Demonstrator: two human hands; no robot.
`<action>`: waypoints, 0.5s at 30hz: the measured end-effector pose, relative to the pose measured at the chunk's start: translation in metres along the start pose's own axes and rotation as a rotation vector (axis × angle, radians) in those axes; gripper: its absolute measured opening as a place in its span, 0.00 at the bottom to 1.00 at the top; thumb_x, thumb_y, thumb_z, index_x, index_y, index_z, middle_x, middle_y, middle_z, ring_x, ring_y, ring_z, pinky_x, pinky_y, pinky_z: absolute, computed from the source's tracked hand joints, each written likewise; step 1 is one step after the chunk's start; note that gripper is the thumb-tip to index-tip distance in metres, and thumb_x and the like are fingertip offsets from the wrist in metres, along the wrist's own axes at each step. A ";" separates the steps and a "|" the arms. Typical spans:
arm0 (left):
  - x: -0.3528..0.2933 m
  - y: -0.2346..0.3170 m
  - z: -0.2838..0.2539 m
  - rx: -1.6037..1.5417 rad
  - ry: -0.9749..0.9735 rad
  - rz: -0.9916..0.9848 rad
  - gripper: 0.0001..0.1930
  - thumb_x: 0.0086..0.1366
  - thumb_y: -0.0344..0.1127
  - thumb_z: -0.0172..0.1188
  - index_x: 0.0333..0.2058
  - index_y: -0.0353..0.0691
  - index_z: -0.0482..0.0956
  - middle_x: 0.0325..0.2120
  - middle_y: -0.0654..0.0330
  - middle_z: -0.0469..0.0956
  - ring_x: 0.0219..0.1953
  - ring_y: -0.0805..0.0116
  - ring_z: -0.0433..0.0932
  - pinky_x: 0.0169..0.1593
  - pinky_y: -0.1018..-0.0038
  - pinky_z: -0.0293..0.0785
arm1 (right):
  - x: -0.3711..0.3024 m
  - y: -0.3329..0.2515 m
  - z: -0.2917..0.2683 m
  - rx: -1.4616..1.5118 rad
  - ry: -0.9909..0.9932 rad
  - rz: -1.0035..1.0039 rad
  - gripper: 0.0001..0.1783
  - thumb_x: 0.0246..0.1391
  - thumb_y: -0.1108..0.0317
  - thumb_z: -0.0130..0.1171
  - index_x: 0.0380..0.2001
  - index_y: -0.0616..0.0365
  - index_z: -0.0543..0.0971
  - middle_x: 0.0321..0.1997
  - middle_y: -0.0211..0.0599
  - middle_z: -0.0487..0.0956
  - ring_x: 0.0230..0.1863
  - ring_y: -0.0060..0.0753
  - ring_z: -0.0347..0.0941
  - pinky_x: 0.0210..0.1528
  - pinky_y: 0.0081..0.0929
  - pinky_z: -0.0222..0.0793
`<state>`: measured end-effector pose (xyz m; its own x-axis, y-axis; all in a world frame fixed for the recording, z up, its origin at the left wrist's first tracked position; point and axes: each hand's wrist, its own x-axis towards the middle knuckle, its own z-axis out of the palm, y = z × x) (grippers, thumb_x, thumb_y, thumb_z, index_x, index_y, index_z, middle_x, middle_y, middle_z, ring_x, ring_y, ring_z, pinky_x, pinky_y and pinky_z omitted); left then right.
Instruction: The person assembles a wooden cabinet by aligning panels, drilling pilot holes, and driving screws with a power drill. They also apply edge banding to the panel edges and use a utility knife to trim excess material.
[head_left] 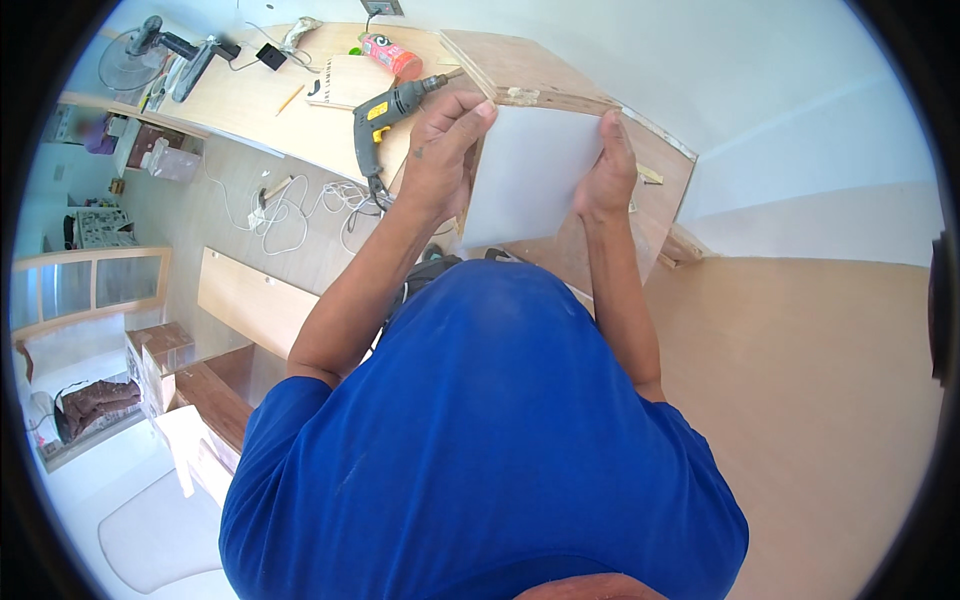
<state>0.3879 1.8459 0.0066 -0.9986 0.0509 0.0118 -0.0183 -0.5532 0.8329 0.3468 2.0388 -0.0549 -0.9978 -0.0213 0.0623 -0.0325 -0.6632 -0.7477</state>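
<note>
while fingers [458, 104] hold both side edges, the white panel [532, 175] lies between.

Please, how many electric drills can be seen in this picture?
1. The grey electric drill lies on the light wooden desk, beside the person's left hand. Others may be hidden from this view.

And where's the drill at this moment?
In the head view, the drill is on the desk, left of centre near the top, just left of the left hand and below the pink bottle.
</note>
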 end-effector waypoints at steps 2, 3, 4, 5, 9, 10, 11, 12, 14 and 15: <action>0.000 -0.004 0.000 0.012 -0.005 0.019 0.06 0.70 0.31 0.60 0.42 0.36 0.78 0.35 0.65 0.78 0.39 0.79 0.75 0.45 0.77 0.73 | 0.001 -0.002 -0.002 0.027 -0.055 -0.003 0.24 0.70 0.50 0.50 0.54 0.61 0.74 0.53 0.42 0.80 0.55 0.38 0.78 0.60 0.39 0.72; -0.001 -0.006 0.001 0.041 0.004 0.042 0.05 0.70 0.31 0.60 0.42 0.37 0.78 0.34 0.66 0.78 0.38 0.80 0.74 0.45 0.78 0.72 | 0.001 -0.003 -0.002 0.055 -0.093 -0.009 0.23 0.70 0.51 0.51 0.53 0.60 0.74 0.53 0.42 0.80 0.55 0.38 0.77 0.60 0.39 0.72; -0.003 -0.008 0.001 0.073 0.018 0.069 0.05 0.70 0.31 0.60 0.41 0.37 0.78 0.34 0.66 0.78 0.38 0.80 0.74 0.45 0.78 0.72 | 0.003 -0.002 -0.001 0.086 -0.135 -0.012 0.22 0.70 0.51 0.51 0.53 0.59 0.75 0.53 0.42 0.80 0.56 0.38 0.77 0.60 0.39 0.72; -0.004 -0.008 0.002 0.098 -0.010 0.082 0.05 0.69 0.30 0.61 0.41 0.38 0.78 0.34 0.67 0.77 0.38 0.81 0.74 0.45 0.78 0.72 | 0.003 -0.002 -0.002 0.036 -0.054 -0.055 0.18 0.70 0.53 0.53 0.48 0.58 0.75 0.47 0.37 0.79 0.51 0.33 0.76 0.55 0.34 0.72; -0.013 -0.005 -0.005 0.312 0.042 0.083 0.05 0.67 0.30 0.62 0.39 0.40 0.76 0.32 0.70 0.74 0.38 0.82 0.72 0.43 0.79 0.70 | 0.002 0.011 -0.017 -0.144 0.134 -0.183 0.10 0.71 0.59 0.54 0.39 0.52 0.75 0.34 0.21 0.75 0.37 0.18 0.70 0.43 0.21 0.68; -0.022 -0.011 -0.002 0.438 0.065 0.164 0.08 0.66 0.32 0.65 0.39 0.39 0.75 0.31 0.68 0.73 0.36 0.81 0.71 0.41 0.78 0.70 | -0.009 0.003 -0.008 -0.183 0.089 -0.175 0.11 0.71 0.58 0.54 0.41 0.54 0.75 0.36 0.24 0.76 0.39 0.19 0.71 0.45 0.21 0.68; -0.034 -0.018 0.005 0.521 0.110 0.152 0.11 0.67 0.35 0.65 0.41 0.38 0.74 0.33 0.67 0.74 0.37 0.80 0.71 0.43 0.78 0.71 | -0.021 -0.007 0.002 -0.220 0.040 -0.171 0.13 0.71 0.58 0.54 0.44 0.56 0.75 0.39 0.27 0.76 0.41 0.21 0.71 0.47 0.22 0.69; -0.036 -0.017 0.006 0.604 0.146 0.153 0.13 0.68 0.37 0.65 0.44 0.38 0.73 0.34 0.66 0.75 0.38 0.79 0.72 0.46 0.78 0.71 | -0.033 -0.018 0.010 -0.258 0.002 -0.171 0.15 0.70 0.57 0.55 0.46 0.58 0.75 0.41 0.30 0.76 0.43 0.22 0.72 0.49 0.22 0.69; -0.046 -0.005 0.006 0.661 0.283 0.170 0.15 0.67 0.39 0.66 0.43 0.37 0.73 0.34 0.65 0.75 0.37 0.79 0.72 0.44 0.77 0.71 | -0.047 -0.017 0.024 -0.371 0.006 -0.192 0.19 0.70 0.56 0.56 0.50 0.62 0.74 0.45 0.34 0.77 0.45 0.23 0.71 0.53 0.23 0.68; -0.048 0.001 0.004 0.679 0.347 0.175 0.16 0.67 0.41 0.67 0.42 0.37 0.72 0.33 0.65 0.75 0.36 0.78 0.72 0.43 0.77 0.72 | -0.051 -0.011 0.032 -0.396 -0.012 -0.185 0.20 0.70 0.56 0.56 0.52 0.63 0.73 0.46 0.35 0.77 0.46 0.23 0.71 0.53 0.24 0.68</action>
<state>0.4356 1.8466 0.0090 -0.9444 -0.3151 0.0938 0.0632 0.1060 0.9924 0.4000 2.0239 -0.0287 -0.9726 0.0607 0.2246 -0.2321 -0.3190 -0.9189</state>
